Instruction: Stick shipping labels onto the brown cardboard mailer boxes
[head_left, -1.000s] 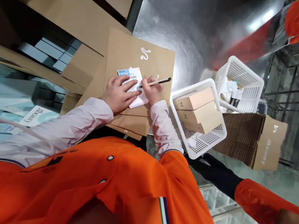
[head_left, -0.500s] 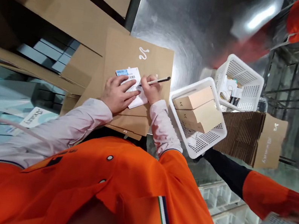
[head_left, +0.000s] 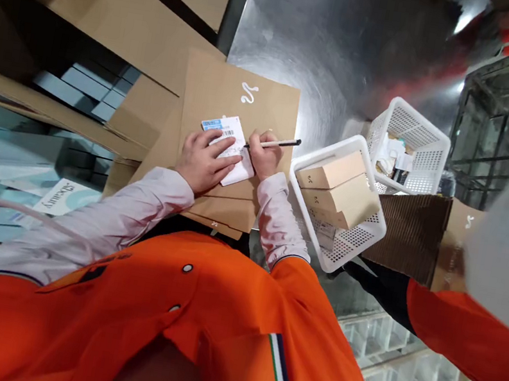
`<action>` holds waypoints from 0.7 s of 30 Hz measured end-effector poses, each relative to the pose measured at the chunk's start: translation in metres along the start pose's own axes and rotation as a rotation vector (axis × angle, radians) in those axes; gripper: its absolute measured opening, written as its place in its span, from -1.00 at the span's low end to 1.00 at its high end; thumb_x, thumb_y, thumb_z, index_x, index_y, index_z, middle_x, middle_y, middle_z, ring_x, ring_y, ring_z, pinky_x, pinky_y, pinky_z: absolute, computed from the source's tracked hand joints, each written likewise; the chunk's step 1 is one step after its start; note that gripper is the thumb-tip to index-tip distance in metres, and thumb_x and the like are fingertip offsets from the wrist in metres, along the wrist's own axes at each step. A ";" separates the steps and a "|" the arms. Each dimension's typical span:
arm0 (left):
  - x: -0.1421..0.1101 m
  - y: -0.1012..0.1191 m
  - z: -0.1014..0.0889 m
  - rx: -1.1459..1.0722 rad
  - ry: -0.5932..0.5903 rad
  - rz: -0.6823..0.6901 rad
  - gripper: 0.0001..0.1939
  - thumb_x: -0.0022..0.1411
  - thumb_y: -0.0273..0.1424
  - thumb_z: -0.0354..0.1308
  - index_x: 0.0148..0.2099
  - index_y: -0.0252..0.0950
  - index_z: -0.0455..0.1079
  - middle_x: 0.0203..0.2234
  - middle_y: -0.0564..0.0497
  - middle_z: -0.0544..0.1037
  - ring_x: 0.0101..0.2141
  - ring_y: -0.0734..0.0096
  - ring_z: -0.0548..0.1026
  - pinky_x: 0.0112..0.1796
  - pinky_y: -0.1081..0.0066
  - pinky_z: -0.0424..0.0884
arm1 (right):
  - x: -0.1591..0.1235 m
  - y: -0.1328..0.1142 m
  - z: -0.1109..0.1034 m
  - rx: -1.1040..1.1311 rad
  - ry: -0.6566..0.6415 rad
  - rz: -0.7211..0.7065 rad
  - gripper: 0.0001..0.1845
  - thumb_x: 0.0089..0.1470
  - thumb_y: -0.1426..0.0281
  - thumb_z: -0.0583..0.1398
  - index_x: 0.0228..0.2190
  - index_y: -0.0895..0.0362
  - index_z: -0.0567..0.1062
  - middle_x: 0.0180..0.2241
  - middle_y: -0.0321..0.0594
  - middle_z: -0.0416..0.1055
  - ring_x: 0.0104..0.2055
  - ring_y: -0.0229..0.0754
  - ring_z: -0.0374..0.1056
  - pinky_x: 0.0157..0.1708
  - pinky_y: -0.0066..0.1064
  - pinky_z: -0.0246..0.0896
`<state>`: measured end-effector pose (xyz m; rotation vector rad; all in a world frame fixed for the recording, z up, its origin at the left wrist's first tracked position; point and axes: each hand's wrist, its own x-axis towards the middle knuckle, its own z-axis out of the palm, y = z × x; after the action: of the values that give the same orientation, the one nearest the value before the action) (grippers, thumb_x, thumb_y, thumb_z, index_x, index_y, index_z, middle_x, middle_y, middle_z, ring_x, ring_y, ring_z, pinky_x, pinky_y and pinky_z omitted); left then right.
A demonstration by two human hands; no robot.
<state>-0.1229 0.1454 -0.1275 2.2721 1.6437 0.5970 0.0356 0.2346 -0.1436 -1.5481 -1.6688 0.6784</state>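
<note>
My left hand [head_left: 205, 161] lies flat with fingers spread across a white paper slip [head_left: 236, 173] that carries a blue header and a barcode. Under the slip is a stack of flat brown cardboard [head_left: 202, 94] with a white squiggle logo. In my right hand [head_left: 265, 155] a slim pen [head_left: 280, 144] with a white barrel and dark end is gripped, its tip against the slip at the edge of my left fingers. Part of the slip is hidden beneath my left hand.
Right of my arm stands a white basket [head_left: 305, 166] with beige boxes [head_left: 344, 192]; another basket [head_left: 429, 125] stands behind it. Open cartons [head_left: 131, 20] and pale blue boxes [head_left: 18, 170] fill the left. A co-worker's orange sleeve [head_left: 463, 342] reaches in at right, near cardboard [head_left: 404, 232].
The pen in my right hand has shifted slightly and points flatter to the right. My left hand stays on the slip. At right, a blurred translucent basket has been raised near the co-worker.
</note>
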 end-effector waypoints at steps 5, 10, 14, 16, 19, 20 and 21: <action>0.000 0.000 0.001 0.018 0.008 -0.003 -0.68 0.40 -0.18 0.04 0.02 -0.08 0.57 0.21 0.02 0.42 0.24 -0.01 0.19 0.14 -0.09 0.05 | 0.000 0.000 -0.001 -0.001 -0.037 -0.005 -0.53 0.23 0.27 0.10 -0.68 0.08 0.14 -0.65 -0.42 0.13 -0.54 -0.32 0.19 -0.35 -0.47 0.21; -0.001 -0.001 0.001 0.044 0.021 0.011 -0.66 0.41 -0.17 0.02 0.03 -0.06 0.56 0.21 0.03 0.43 0.24 0.01 0.20 0.13 -0.07 0.07 | 0.000 -0.005 -0.004 0.046 0.010 -0.024 -0.49 0.17 0.27 0.16 -0.71 0.06 0.08 -0.70 -0.46 0.09 -0.60 -0.33 0.14 -0.40 -0.46 0.19; -0.001 -0.001 0.002 0.072 0.044 0.030 -0.66 0.41 -0.16 0.02 0.02 -0.07 0.58 0.20 0.03 0.44 0.23 0.01 0.22 0.13 -0.04 0.08 | -0.001 -0.006 -0.003 0.045 0.028 -0.031 -0.49 0.17 0.24 0.15 -0.71 0.06 0.08 -0.71 -0.46 0.09 -0.61 -0.34 0.13 -0.42 -0.47 0.17; -0.001 -0.001 0.003 0.088 0.059 0.032 -0.66 0.41 -0.16 0.02 0.01 -0.06 0.59 0.18 0.03 0.46 0.23 0.02 0.23 0.14 -0.02 0.08 | -0.001 -0.006 -0.003 0.035 0.035 -0.041 -0.49 0.16 0.25 0.16 -0.72 0.06 0.10 -0.71 -0.45 0.10 -0.61 -0.34 0.13 -0.43 -0.46 0.16; 0.000 -0.001 0.003 0.087 0.039 0.027 -0.66 0.41 -0.15 0.01 0.02 -0.06 0.58 0.18 0.03 0.45 0.23 0.03 0.22 0.14 -0.02 0.07 | -0.001 -0.006 -0.003 0.011 0.010 -0.041 -0.50 0.16 0.28 0.17 -0.72 0.07 0.12 -0.71 -0.45 0.11 -0.60 -0.34 0.14 -0.42 -0.46 0.18; 0.000 -0.001 0.002 0.083 0.028 0.024 -0.65 0.41 -0.15 0.01 0.02 -0.06 0.58 0.19 0.03 0.45 0.23 0.02 0.22 0.14 -0.02 0.06 | -0.001 -0.006 -0.003 0.004 -0.001 -0.035 -0.50 0.17 0.29 0.17 -0.72 0.07 0.12 -0.70 -0.45 0.11 -0.59 -0.34 0.15 -0.41 -0.46 0.19; 0.000 -0.001 0.002 0.078 0.021 0.020 -0.65 0.41 -0.15 0.01 0.03 -0.06 0.57 0.19 0.03 0.44 0.23 0.02 0.21 0.13 -0.03 0.06 | -0.001 -0.006 -0.003 -0.002 -0.012 -0.030 -0.50 0.17 0.29 0.17 -0.71 0.07 0.11 -0.70 -0.45 0.11 -0.59 -0.33 0.16 -0.40 -0.46 0.21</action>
<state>-0.1228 0.1456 -0.1299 2.3472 1.6840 0.5731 0.0343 0.2329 -0.1374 -1.5200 -1.6983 0.6714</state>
